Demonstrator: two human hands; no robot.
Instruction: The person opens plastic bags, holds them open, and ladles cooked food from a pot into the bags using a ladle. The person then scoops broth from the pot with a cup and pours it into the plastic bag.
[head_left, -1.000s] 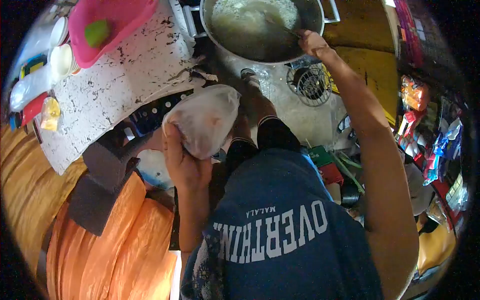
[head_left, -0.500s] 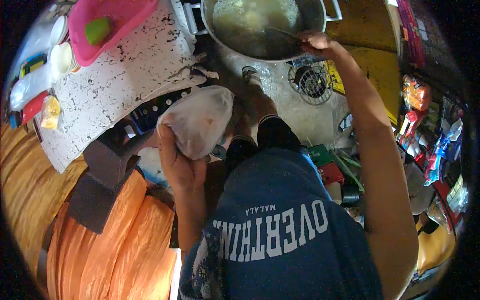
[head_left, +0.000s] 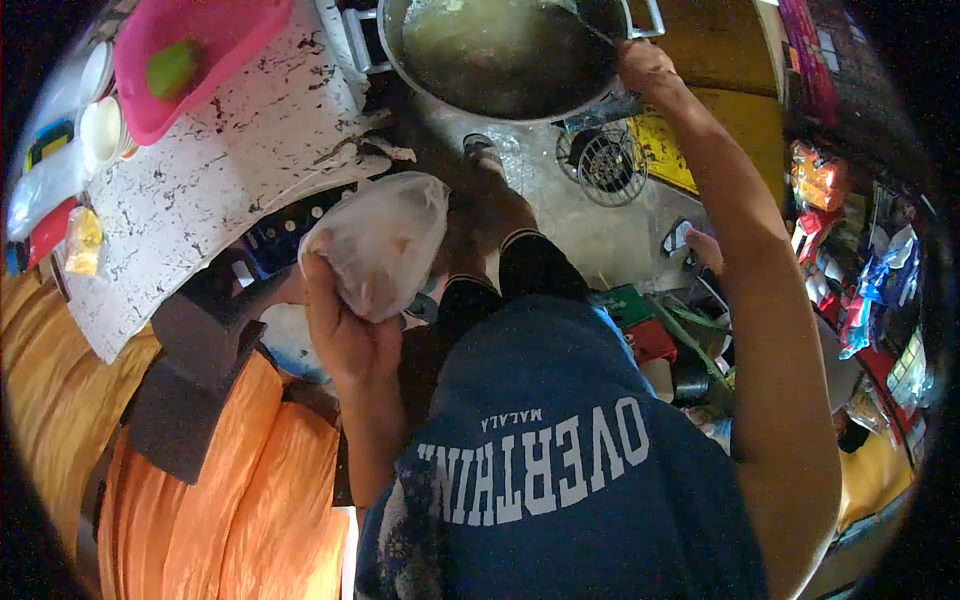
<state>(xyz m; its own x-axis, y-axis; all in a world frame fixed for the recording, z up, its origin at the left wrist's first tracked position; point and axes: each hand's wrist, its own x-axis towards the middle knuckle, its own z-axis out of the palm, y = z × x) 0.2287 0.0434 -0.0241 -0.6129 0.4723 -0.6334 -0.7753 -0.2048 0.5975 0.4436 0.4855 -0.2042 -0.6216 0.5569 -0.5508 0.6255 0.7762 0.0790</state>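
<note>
My left hand [head_left: 350,345] is closed around the lower side of a thin, cloudy plastic bag [head_left: 385,235]. Pale, pinkish contents show faintly through the film, too blurred to name. At the top, my right hand [head_left: 645,68] grips the thin handle of a utensil [head_left: 592,30] at the right rim of a large metal pot [head_left: 480,110]. The utensil's far end is lost in the cloudy broth [head_left: 470,50], which has pale foam on it.
Left of the pot, a scuffed white tabletop [head_left: 220,165] bears a pink basin [head_left: 225,70] and stacked cups [head_left: 102,130]. A round wire grille [head_left: 610,170] is on the floor below the pot. Colourful packets [head_left: 870,290] line the right; orange cloth [head_left: 260,470] lies lower left.
My right hand has shifted up and slightly right relative to the pot, with the utensil's handle now angled up and left. My left hand still holds the bag. The whole view has slid a little left.
</note>
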